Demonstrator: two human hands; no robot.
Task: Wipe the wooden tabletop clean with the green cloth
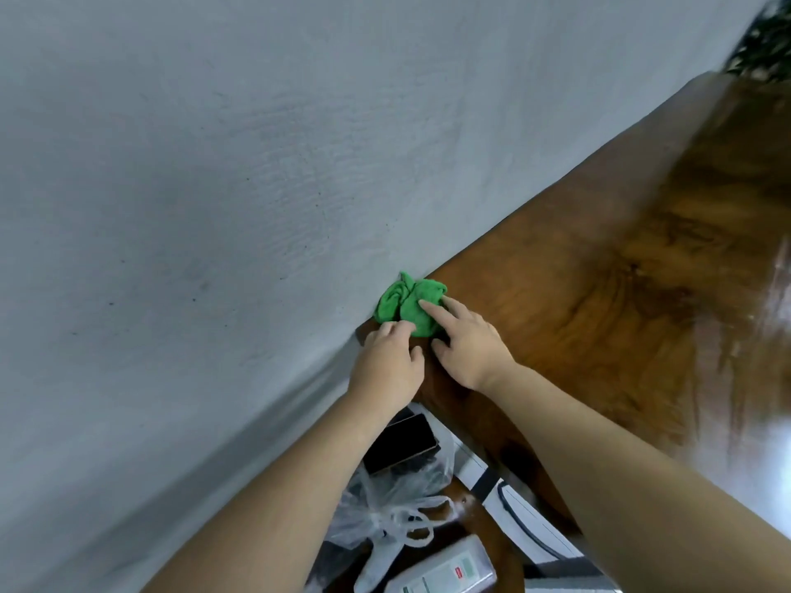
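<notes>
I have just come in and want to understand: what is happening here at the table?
A person works with both bare hands on a bunched green cloth at the corner of the wooden tabletop, right against the grey wall. The right hand presses the cloth with a straight index finger. The left hand touches its near edge; whether it pinches the cloth I cannot tell. The rest of the tabletop stretches away to the right. A plastic bag lies below the table's end.
</notes>
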